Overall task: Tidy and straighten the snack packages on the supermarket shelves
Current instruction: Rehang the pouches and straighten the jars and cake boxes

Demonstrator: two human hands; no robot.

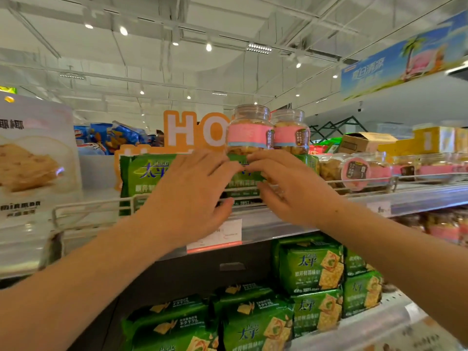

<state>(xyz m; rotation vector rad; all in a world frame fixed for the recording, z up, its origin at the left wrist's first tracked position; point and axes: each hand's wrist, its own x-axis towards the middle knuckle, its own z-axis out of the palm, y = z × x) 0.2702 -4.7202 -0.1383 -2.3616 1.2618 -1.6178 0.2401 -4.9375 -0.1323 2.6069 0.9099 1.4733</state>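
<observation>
Reaching up to the top shelf (417,196), both hands meet on the green cracker pack (141,176) standing behind the wire rail (101,203). Left hand (187,196) and right hand (286,186) rest extended fingers on its face, neither grip closed around it. Two jars (249,130) stand on top of it. Judgement: straightening is in hand; the next move calls for squaring the pack gently, since the jars could topple.

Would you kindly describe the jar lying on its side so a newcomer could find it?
On the upper shelf, look right of the two upright pink-labelled jars. The toppled jar lies behind the wire rail, the only one lying sideways beside them.
</observation>
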